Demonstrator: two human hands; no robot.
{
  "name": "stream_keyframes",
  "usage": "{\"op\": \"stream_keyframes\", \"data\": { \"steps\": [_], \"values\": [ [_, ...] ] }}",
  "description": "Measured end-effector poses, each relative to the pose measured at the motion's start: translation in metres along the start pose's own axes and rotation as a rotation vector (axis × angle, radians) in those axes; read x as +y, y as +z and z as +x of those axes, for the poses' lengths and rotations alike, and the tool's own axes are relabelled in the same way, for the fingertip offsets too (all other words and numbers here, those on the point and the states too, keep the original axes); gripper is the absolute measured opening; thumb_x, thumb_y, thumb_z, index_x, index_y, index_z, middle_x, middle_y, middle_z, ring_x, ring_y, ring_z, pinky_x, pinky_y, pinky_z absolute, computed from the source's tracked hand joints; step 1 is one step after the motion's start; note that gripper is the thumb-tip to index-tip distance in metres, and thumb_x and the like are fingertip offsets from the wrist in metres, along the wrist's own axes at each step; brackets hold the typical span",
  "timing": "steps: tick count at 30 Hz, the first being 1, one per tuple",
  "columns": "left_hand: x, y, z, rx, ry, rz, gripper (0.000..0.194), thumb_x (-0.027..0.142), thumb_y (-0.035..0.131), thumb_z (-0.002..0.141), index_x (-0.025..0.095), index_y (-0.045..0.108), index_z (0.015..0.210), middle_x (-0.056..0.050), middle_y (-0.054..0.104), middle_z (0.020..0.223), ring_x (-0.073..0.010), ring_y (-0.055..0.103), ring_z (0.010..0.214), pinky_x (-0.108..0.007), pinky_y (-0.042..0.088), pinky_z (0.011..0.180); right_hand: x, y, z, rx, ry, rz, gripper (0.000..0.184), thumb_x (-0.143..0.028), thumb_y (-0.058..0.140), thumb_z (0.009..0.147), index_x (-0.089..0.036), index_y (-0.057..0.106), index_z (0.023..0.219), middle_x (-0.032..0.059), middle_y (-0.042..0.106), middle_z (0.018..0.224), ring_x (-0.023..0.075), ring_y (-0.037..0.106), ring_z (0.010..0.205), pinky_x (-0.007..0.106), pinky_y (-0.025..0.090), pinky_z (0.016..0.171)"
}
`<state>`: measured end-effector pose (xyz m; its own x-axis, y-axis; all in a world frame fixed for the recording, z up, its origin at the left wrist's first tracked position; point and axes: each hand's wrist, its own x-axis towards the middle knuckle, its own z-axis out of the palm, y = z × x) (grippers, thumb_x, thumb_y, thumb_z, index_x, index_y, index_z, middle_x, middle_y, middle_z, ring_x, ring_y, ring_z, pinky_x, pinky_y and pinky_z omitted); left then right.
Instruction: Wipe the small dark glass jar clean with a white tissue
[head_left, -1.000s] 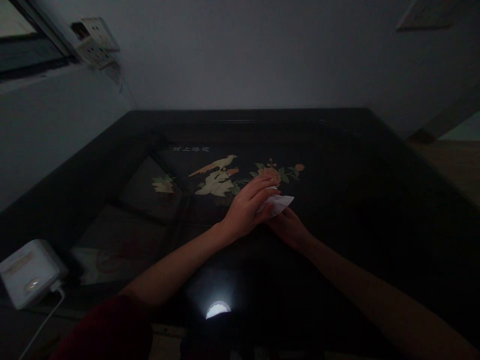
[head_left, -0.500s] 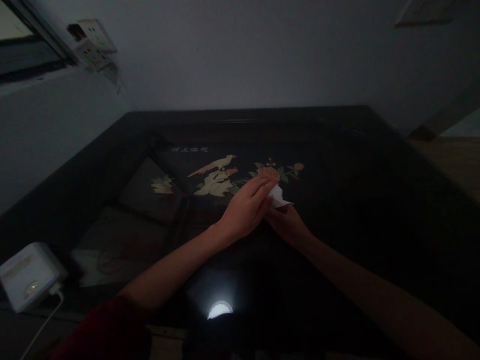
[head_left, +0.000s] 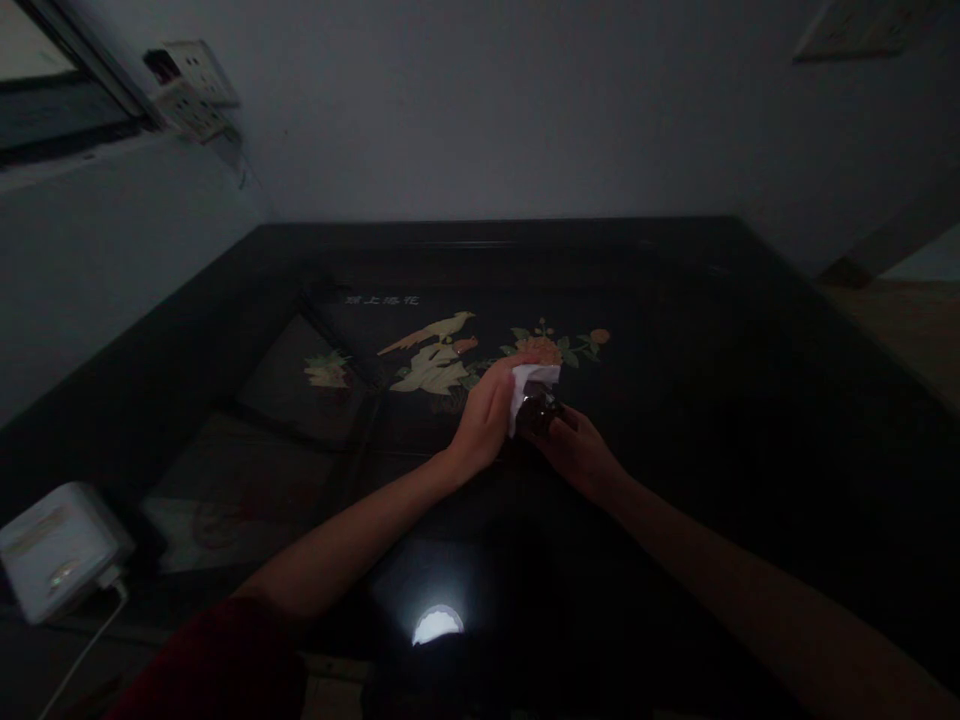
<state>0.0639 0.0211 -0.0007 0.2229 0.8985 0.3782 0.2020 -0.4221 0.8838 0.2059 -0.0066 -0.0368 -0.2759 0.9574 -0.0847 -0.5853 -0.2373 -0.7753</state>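
Note:
Near the middle of the dark glossy tabletop, my left hand is closed on a crumpled white tissue. The tissue lies against the left and upper side of a small dark, shiny object, perhaps brown glass; its exact kind is too dim to make out. From the right, my right hand grips that object with its fingers wrapped around the lower end. Both hands are held close together above the table, just in front of the orange flower in the table's decoration.
The dark table carries a bird picture and reaches back to a pale wall. A white box-like device with a cable sits at the left edge. Socket strips hang at the back left. A bright light reflection shows near the front.
My left hand has shifted slightly left, taking the tissue with it. The dark shiny object, covered before by the tissue and fingers, now shows between my hands.

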Motion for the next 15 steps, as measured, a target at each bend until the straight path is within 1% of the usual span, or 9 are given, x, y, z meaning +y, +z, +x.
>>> {"op": "stream_keyframes", "data": {
  "steps": [2, 3, 5, 7, 9, 10, 12, 15],
  "values": [
    [0.001, 0.002, 0.002, 0.030, -0.165, -0.090, 0.048, 0.044, 0.025, 0.098, 0.013, 0.059, 0.113, -0.009, 0.067, 0.109, -0.0198, 0.061, 0.100, -0.034, 0.048, 0.090, 0.000, 0.000, 0.000, -0.019, -0.005, -0.009, 0.048, -0.044, 0.085, 0.057, -0.022, 0.071, 0.097, 0.0062, 0.073, 0.098, 0.0249, 0.065, 0.097, 0.043, 0.048, 0.093],
    [0.002, 0.002, 0.003, 0.032, -0.217, -0.114, 0.047, 0.043, 0.027, 0.098, 0.013, 0.061, 0.111, -0.007, 0.068, 0.105, -0.0194, 0.062, 0.096, -0.033, 0.049, 0.087, 0.001, -0.001, 0.000, -0.020, -0.008, -0.013, 0.049, -0.045, 0.085, 0.058, -0.022, 0.071, 0.099, 0.0062, 0.073, 0.098, 0.0252, 0.065, 0.098, 0.044, 0.048, 0.093],
    [0.005, 0.002, 0.004, 0.032, -0.267, -0.126, 0.044, 0.042, 0.030, 0.097, 0.014, 0.063, 0.107, -0.005, 0.069, 0.098, -0.0186, 0.062, 0.090, -0.031, 0.049, 0.083, 0.003, -0.003, 0.000, -0.012, -0.013, -0.025, 0.051, -0.044, 0.085, 0.058, -0.024, 0.070, 0.102, 0.0057, 0.073, 0.099, 0.0254, 0.065, 0.099, 0.044, 0.048, 0.093],
    [0.008, 0.002, 0.004, 0.041, -0.251, -0.115, 0.043, 0.042, 0.031, 0.097, 0.014, 0.063, 0.105, -0.005, 0.070, 0.098, -0.0180, 0.062, 0.090, -0.030, 0.049, 0.083, 0.005, -0.004, -0.001, -0.012, -0.019, -0.050, 0.051, -0.043, 0.085, 0.058, -0.025, 0.069, 0.103, 0.0051, 0.073, 0.099, 0.0253, 0.064, 0.098, 0.043, 0.047, 0.092],
    [0.010, 0.001, 0.002, 0.046, -0.173, -0.084, 0.044, 0.042, 0.030, 0.097, 0.014, 0.063, 0.107, -0.007, 0.069, 0.104, -0.0184, 0.063, 0.095, -0.030, 0.049, 0.086, 0.005, -0.004, -0.001, -0.026, -0.027, -0.083, 0.049, -0.043, 0.084, 0.060, -0.024, 0.069, 0.103, 0.0047, 0.072, 0.099, 0.0248, 0.064, 0.096, 0.041, 0.047, 0.091],
    [0.011, 0.001, 0.001, 0.037, -0.110, -0.057, 0.044, 0.041, 0.030, 0.097, 0.014, 0.063, 0.108, -0.008, 0.068, 0.107, -0.0187, 0.062, 0.098, -0.031, 0.048, 0.089, 0.005, -0.004, -0.002, -0.032, -0.032, -0.096, 0.048, -0.044, 0.083, 0.061, -0.024, 0.069, 0.102, 0.0044, 0.072, 0.098, 0.0243, 0.064, 0.095, 0.040, 0.046, 0.090],
    [0.011, 0.000, -0.001, 0.008, 0.062, 0.026, 0.041, 0.038, 0.030, 0.098, 0.014, 0.062, 0.110, -0.010, 0.066, 0.114, -0.0195, 0.060, 0.107, -0.034, 0.045, 0.095, 0.005, -0.004, -0.002, -0.023, -0.037, -0.113, 0.044, -0.042, 0.083, 0.061, -0.023, 0.069, 0.099, 0.0027, 0.071, 0.093, 0.0220, 0.064, 0.088, 0.037, 0.047, 0.086],
    [0.011, -0.003, -0.002, -0.032, 0.324, 0.219, 0.036, 0.032, 0.033, 0.098, 0.014, 0.060, 0.113, -0.013, 0.064, 0.119, -0.0205, 0.056, 0.115, -0.037, 0.043, 0.100, 0.004, -0.004, -0.002, 0.028, -0.010, -0.161, 0.029, -0.035, 0.083, 0.061, -0.021, 0.069, 0.082, -0.0006, 0.068, 0.077, 0.0175, 0.061, 0.073, 0.031, 0.048, 0.074]
  ]
}}
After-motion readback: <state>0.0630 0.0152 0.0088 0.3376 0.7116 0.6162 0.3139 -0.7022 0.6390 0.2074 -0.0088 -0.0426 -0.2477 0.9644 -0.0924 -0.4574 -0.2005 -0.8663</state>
